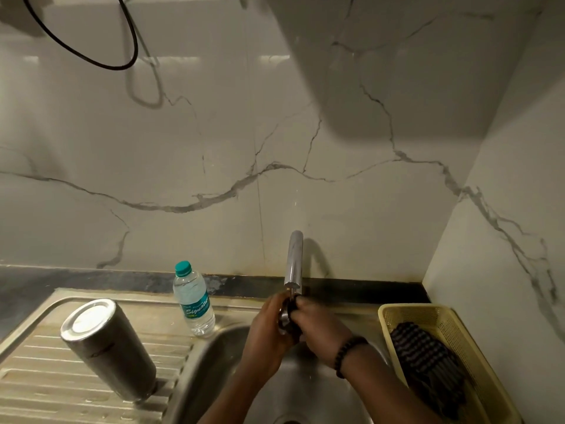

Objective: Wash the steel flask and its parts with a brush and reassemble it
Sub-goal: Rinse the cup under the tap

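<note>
Both your hands meet over the sink (pixel 214 356), right under the tap (pixel 294 261). Your left hand (pixel 266 328) curls its fingers round a small round flask part (pixel 286 316), steel at the rim and dark beside it; your right hand (pixel 321 328) grips the same part from the other side, fingers wrapped over its dark end. Whether it is a lid or a stopper you cannot tell from here, as your fingers cover most of it. A dark bead bracelet (pixel 348 353) sits on your right wrist. The flask (pixel 107 350) stands upside down on the ribbed drainboard (pixel 46 393) to your left, well apart from your hands, its flat base up and its body leaning in the wide view. A clear water bottle (pixel 194 301) with a teal cap stands at the back of the drainboard, between the flask and your left hand. To your right, a yellow basket (pixel 406 313) rests by the sink with a dark ribbed thing (pixel 428 356) lying in it; what that is does not show clearly. A black cable (pixel 91 41) loops on the marble wall above.
</note>
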